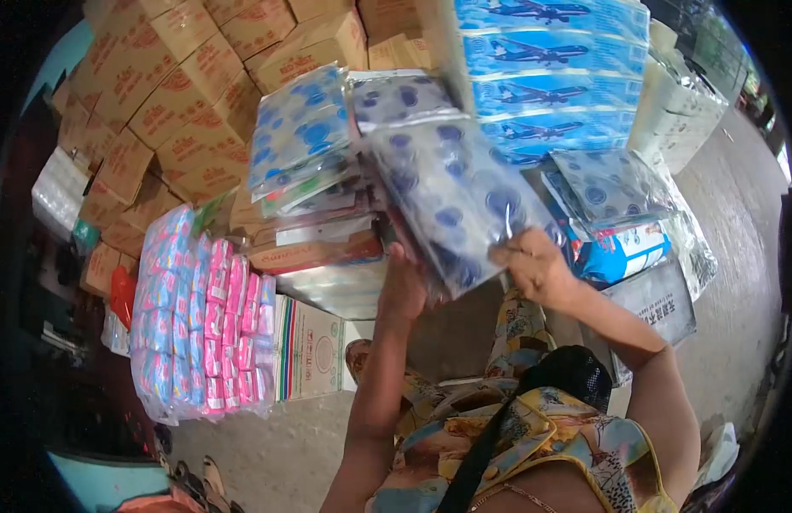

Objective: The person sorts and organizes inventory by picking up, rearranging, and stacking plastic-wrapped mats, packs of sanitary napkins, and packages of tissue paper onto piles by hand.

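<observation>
A clear plastic packet with dark blue dots (464,192) is held up in front of me, tilted, its edges slightly blurred; others may lie under it. My right hand (532,263) pinches its near right corner. My left hand (404,286) grips its near left edge, with the fingers partly hidden behind it. Left of it is a pile of similar packets with lighter blue dots (297,128), on a carton (315,255). Just behind the held packet lies another dark-dotted packet (400,98). More dotted packets (614,184) rest to the right.
Brown cartons (195,85) are stacked at the back left. Blue packs with airplane pictures (541,85) stand at the back. A bagged bundle of pink and blue packs (203,321) stands left. A blue-white package (622,254) and a grey box (656,303) sit right, above the concrete floor (746,248).
</observation>
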Available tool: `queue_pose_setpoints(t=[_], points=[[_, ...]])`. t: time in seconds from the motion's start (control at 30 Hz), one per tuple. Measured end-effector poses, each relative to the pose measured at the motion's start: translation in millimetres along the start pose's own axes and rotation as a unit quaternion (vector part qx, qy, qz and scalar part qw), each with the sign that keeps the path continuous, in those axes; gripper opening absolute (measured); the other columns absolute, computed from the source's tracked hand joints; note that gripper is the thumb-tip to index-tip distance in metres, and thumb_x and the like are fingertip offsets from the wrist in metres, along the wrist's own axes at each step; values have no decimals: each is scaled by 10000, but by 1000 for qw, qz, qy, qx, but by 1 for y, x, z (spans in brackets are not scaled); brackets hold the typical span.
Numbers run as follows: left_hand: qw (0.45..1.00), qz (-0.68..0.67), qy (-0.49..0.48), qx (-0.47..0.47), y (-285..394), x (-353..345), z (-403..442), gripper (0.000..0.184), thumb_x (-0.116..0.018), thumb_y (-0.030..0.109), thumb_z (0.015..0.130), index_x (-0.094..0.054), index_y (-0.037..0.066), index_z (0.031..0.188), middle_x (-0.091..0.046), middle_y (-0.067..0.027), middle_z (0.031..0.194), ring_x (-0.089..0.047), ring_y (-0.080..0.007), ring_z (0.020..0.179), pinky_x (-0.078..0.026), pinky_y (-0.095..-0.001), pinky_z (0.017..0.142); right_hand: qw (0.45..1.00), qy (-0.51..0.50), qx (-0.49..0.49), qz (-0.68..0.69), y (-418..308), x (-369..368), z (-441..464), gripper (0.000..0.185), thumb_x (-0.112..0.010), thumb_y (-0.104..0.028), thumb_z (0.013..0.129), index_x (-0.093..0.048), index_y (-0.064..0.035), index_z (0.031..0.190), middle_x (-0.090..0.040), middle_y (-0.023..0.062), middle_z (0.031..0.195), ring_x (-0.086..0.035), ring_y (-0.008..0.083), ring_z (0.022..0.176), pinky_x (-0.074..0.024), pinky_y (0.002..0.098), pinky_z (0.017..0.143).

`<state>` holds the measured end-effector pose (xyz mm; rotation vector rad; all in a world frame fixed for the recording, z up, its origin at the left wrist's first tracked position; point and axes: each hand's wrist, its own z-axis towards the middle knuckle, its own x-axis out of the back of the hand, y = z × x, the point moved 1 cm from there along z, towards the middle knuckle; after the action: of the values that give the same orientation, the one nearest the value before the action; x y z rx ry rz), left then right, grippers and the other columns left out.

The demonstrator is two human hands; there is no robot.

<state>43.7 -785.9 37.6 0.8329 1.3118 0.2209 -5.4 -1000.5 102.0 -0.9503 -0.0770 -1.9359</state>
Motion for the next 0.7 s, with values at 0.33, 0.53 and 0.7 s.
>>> queue_pose_setpoints(t=[0.33, 0.53, 0.7], points=[[966, 189, 162, 66, 18, -19, 14, 340, -542, 192, 795, -471, 20, 1080, -522, -72, 1019, -523, -194, 894, -423, -321, 770, 996, -46, 19, 71, -5, -16, -38, 407, -554, -15, 578, -547, -53, 984, -497, 103, 852, -465, 289, 791, -373, 368, 685], [923, 324, 174, -113, 14, -44, -6, 449, -587, 24, 701, -435, 30, 1124, -506, -73, 1007, -501, -161, 875, -418, -288, 764, 988, -52, -49, 137, -9, 2, -50, 268, -582, -106, 721, -549, -28, 975, -515, 124, 864, -500, 278, 791, -407, 354, 688], [913, 372, 98, -135, 21, -56, -19, 522, -565, 16, 682, -397, 19, 1176, -500, -76, 1050, -503, -165, 886, -422, -281, 763, 941, 203, -247, 109, 0, 62, -65, 538, -653, -234, 730, -414, -32, 1168, -509, 114, 1039, -500, 231, 941, -407, 336, 786]])
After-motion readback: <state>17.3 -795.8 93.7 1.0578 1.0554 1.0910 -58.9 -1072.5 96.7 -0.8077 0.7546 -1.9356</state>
